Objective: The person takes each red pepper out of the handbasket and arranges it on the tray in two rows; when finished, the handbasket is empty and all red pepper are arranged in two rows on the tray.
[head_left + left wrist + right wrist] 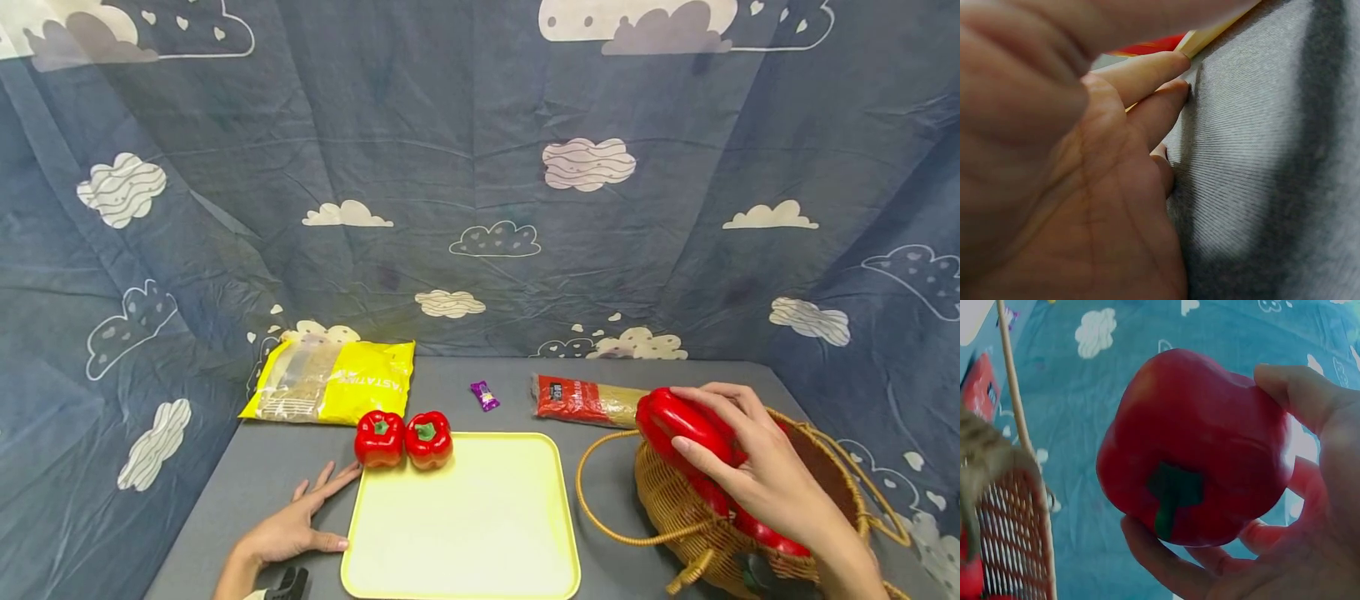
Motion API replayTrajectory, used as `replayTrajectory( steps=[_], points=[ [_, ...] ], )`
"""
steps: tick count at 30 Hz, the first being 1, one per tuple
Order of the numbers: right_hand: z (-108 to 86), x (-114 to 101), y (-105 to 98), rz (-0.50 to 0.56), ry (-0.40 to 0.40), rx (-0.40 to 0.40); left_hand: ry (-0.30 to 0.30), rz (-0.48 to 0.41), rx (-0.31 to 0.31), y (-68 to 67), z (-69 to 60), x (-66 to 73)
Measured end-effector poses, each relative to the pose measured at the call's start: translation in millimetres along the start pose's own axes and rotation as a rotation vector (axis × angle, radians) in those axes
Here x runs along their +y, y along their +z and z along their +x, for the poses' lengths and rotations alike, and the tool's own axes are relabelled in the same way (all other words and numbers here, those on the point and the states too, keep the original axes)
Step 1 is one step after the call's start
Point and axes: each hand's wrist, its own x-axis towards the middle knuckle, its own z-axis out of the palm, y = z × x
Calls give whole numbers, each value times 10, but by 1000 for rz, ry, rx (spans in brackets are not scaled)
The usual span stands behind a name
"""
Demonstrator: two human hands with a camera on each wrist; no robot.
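Observation:
My right hand [768,467] grips a red bell pepper [684,427] above the wicker basket [663,483]. In the right wrist view, thumb and fingers curl round that pepper [1194,431], its green stem pointing down. More red produce [772,535] lies in the basket, partly hidden by my hand and forearm. With fingers spread, my left hand [288,527] rests on the table and touches the left edge of a pale yellow tray [465,533]. Two red bell peppers, one left [378,439] and one right [428,440], sit side by side at the tray's far left corner.
A yellow pasta bag [367,379] lies at the back left. Behind the tray is a small purple wrapped candy [485,396]. A red-and-clear spaghetti pack [581,400] lies left of the held pepper. The basket's looped handle [581,492] sticks out toward the tray.

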Motion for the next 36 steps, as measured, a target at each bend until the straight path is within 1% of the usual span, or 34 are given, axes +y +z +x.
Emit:
replayTrajectory(
  steps=[4,7,13,15,21,23,28,33,36],
  points=[
    [59,-85,101,16,-31,1,-34,47,4,5,7,31],
    [102,-129,195,31,-47,-6,-32,70,8,8,10,57],
    [200,-208,373,58,-24,-28,-9,78,13,12,9,84],
    [233,-234,424,56,-18,-24,-5,77,16,13,14,82],
    [299,-306,550,90,40,-10,-7,86,19,18,6,79],
    [318,-320,587,106,43,-8,-11,89,23,19,-3,78],
    [372,-345,678,120,-4,3,-25,89,32,7,-4,102],
    [418,-399,760,103,-54,24,-21,83,30,6,1,81],
    [441,-438,803,120,-66,25,-18,80,29,7,-1,84]
  ],
)
